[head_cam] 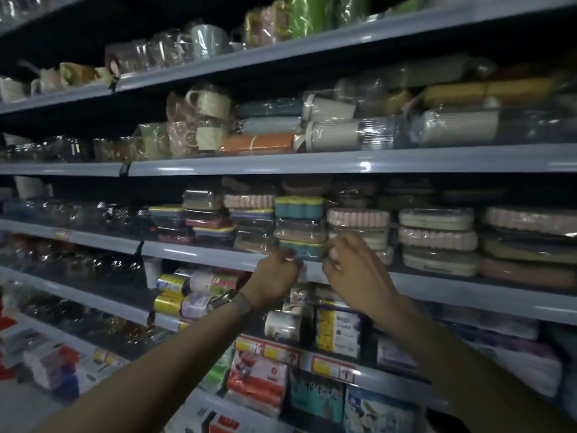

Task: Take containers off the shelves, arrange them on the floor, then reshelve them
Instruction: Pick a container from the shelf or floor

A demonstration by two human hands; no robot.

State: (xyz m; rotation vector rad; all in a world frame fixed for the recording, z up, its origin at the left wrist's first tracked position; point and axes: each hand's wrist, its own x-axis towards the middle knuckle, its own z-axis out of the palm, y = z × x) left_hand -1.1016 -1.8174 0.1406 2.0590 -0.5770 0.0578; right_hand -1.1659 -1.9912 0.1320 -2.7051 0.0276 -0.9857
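Note:
A stack of wrapped containers stands on the middle shelf [218, 254]: a teal one with a yellow lid [299, 206] on top, a clear brownish one [299, 231] under it, and a teal container [307, 249] at the bottom. My left hand [276, 276] grips the left end of that bottom teal container at the shelf's front edge. My right hand [352, 267] holds its right end with curled fingers. A watch is on my left wrist.
More wrapped lunch boxes fill the same shelf on both sides, pink and beige ones [437, 239] to the right. Mugs and flat boxes [256, 143] sit on the shelf above. Bag rolls and packets [338, 329] fill the shelves below. Price tags [331, 367] line the lower edge.

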